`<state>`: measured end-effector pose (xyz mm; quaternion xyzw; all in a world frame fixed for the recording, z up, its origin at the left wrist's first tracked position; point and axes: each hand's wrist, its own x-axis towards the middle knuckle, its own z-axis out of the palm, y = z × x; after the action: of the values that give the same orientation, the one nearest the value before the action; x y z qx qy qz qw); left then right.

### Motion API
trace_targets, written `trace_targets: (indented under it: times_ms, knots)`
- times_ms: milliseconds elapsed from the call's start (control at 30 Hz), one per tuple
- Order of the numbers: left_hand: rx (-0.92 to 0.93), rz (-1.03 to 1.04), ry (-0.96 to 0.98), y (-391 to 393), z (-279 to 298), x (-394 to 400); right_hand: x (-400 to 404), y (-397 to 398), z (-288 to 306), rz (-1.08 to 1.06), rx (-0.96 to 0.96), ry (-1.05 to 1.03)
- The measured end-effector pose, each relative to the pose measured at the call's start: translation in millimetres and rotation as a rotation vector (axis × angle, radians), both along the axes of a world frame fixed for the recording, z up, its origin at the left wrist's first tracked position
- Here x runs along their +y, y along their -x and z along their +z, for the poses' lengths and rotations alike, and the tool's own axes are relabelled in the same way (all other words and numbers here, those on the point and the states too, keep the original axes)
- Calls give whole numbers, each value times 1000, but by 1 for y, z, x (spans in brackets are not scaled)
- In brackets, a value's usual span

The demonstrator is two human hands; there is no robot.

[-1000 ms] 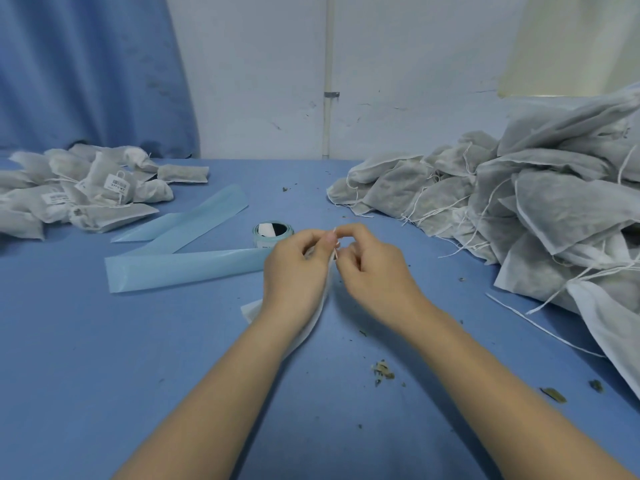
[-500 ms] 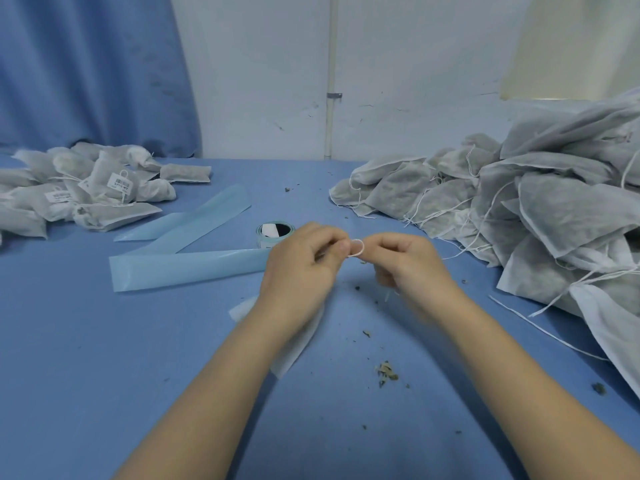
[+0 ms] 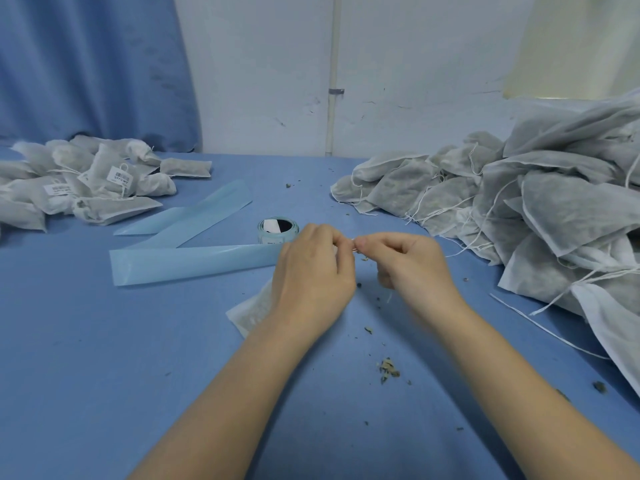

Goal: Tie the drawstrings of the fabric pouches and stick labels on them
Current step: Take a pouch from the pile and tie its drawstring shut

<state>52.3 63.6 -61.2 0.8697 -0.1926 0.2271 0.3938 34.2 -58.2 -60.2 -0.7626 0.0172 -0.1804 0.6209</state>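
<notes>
Two bare hands meet above the middle of a blue table (image 3: 104, 358). The left hand (image 3: 311, 271) and right hand (image 3: 412, 268) each pinch a white drawstring (image 3: 354, 244) between thumb and fingertips, nearly touching. The pouch (image 3: 251, 308) being tied lies under the left hand, mostly hidden. This looks like the tying step; next the knot likely needs pulling snug, then a label from the roll (image 3: 277, 231) just beyond the hands. Untied pouches (image 3: 554, 209) pile up at right, labelled ones (image 3: 100, 181) far left. The knot itself is too small and blurred to make out.
</notes>
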Motion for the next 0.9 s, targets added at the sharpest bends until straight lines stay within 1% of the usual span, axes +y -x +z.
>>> trace_targets:
  times_ms: [67,133,200,267,300,333,433,467,500,600,700,733,833,900]
  knots:
    - [87,-28,84,2,0,-2,0,1,1,38,22,-88]
    - [243,-52,193,1,0,-4,0,1,2,75,59,-203]
    - [406,-107,306,-1,0,-4,-1,0,1,123,108,-361]
    - [485,-170,398,-3,0,-4,-2,-1,1,191,163,-550]
    - [460,-186,412,-2,0,-4,-2,-1,1,225,187,-626]
    - [378,-191,409,1,0,-4,-1,-1,1,255,202,-679]
    - [-69,-131,300,10,-2,-4,-1,-1,3,287,197,-712]
    - [-189,-98,258,11,-4,-5,-1,-1,4,282,189,-699]
    - [-256,-70,235,12,-4,-6,-2,0,5,272,182,-685]
    - [-300,-36,226,11,-2,-6,-6,1,5,223,153,-639]
    - [-308,-27,209,9,-1,-3,-7,3,6,190,96,-515]
    - [-355,-4,154,7,-2,-1,-6,3,6,175,80,-458]
    - [-587,86,-2,3,-4,0,-6,5,6,148,36,-269]
    - [-649,113,-58,1,-3,0,-8,6,8,142,20,-212]
